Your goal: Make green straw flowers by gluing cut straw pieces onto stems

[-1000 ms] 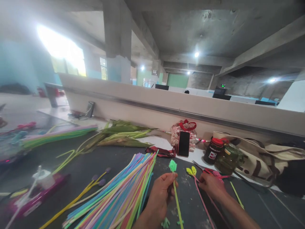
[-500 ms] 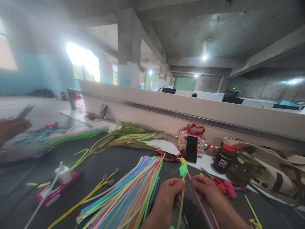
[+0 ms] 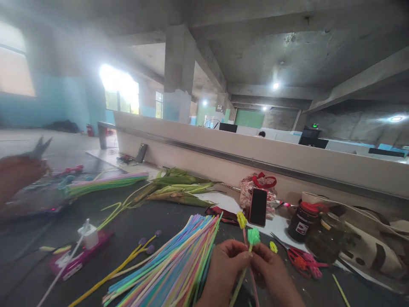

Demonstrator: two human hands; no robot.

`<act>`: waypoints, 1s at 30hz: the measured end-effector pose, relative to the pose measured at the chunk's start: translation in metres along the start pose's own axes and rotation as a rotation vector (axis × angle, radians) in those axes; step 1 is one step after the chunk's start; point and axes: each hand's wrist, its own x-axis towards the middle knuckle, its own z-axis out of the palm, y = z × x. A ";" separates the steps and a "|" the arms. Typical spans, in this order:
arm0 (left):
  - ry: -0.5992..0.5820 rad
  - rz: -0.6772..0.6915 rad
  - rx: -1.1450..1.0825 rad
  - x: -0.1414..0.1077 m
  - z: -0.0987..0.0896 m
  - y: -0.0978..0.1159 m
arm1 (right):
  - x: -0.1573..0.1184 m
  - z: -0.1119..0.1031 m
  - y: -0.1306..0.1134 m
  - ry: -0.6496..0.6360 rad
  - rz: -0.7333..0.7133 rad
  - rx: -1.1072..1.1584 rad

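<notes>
Green flower is now bunched with yellow flower. Stems are finger-pinched by left hand and right hand.

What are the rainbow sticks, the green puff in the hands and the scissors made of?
Rainbow sticks: perhaps pipe cleaners, soft fibre over wire; they look matte and thin, though no wire shows. Green puff: apparently similar soft fibre, since it looks matte, lumpy and bunched up. Scissors: blades probably metal, being thin and grey; handles probably plastic, judging by their bright, even red.

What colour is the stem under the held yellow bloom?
Pink stem, shown in the head view.
</notes>
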 end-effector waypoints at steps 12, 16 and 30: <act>0.040 0.023 -0.099 -0.001 0.002 0.007 | -0.010 -0.004 -0.014 0.115 -0.133 -0.217; 0.049 0.006 -0.087 -0.001 0.002 0.003 | -0.013 -0.005 -0.019 0.089 -0.236 -0.411; 0.000 -0.001 -0.110 0.002 0.002 -0.006 | -0.019 0.003 -0.027 0.147 -0.294 -0.420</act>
